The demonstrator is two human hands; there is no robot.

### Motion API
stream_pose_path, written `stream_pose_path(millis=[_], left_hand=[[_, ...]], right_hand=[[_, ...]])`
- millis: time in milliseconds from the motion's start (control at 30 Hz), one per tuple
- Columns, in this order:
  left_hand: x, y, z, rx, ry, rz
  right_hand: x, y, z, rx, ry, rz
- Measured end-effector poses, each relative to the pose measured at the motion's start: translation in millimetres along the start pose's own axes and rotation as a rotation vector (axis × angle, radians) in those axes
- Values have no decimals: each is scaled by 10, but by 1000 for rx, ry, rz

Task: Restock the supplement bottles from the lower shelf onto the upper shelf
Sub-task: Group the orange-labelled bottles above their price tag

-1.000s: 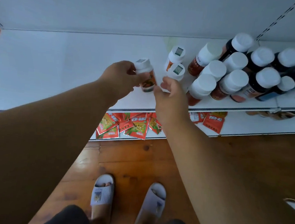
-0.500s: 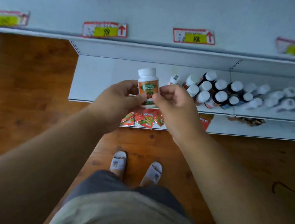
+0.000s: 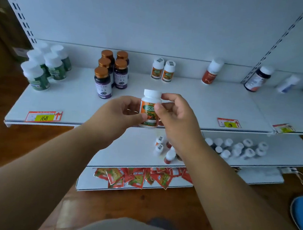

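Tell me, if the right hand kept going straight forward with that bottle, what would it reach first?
Probably the pair of orange-label bottles at the back of the upper shelf; the shelf between looks free, though depth is hard to judge.

Bottle (image 3: 150,109) before upper shelf (image 3: 211,108)

Both your arms reach forward and meet at chest height in front of you. Your left hand (image 3: 122,112) curls its fingers and thumb round one side of the bottle (image 3: 150,109), while your right hand (image 3: 176,115) pinches the other side, thumb in front, fingers behind.
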State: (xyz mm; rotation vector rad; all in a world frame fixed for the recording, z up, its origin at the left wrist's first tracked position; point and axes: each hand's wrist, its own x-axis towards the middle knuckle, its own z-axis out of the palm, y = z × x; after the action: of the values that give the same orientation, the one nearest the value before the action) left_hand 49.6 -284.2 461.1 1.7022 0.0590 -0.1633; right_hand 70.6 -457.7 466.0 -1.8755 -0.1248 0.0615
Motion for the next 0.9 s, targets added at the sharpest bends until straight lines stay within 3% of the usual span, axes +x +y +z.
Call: stream_pose_path(millis=[167,533,733,900], left_hand=[[445,73,54,139,8,9],[1908,-77,399,499,291,-98],[2236,-126,491,569,401,-86],[2316,-119,489,618,396,-97]], right_hand=[[410,3,-202,-70,-27,37],[1995,504,-395,-394,-188,-47],[2307,761,-333,-391,-171,-103],[2330,802,-312,-402,-127,-109]])
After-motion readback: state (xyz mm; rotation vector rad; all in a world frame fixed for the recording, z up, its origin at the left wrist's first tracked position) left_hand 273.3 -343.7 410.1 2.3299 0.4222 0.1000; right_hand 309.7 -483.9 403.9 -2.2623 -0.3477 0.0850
